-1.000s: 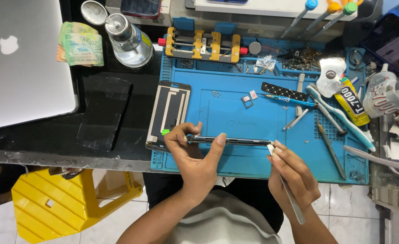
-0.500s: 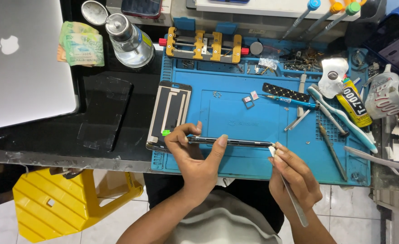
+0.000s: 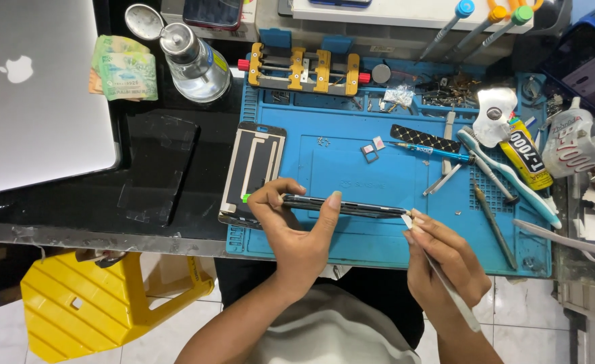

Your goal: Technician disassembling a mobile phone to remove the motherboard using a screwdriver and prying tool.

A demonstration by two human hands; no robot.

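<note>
My left hand grips a dark smartphone held on edge above the blue work mat, thumb on the near side and fingers over the top. My right hand holds a thin white pry tool like a pen, with its tip touching the phone's right end. A detached phone back panel lies flat at the mat's left edge, just left of my left hand.
A closed silver laptop lies far left on the black desk. Behind are a liquid dispenser bottle, banknotes, a yellow clamp fixture. Toothbrush, glue tube, tweezers and screwdrivers crowd the right. A yellow stool stands below.
Both hands keep nearly the same pose on the phone. The tool tip stays at the phone's right end.
</note>
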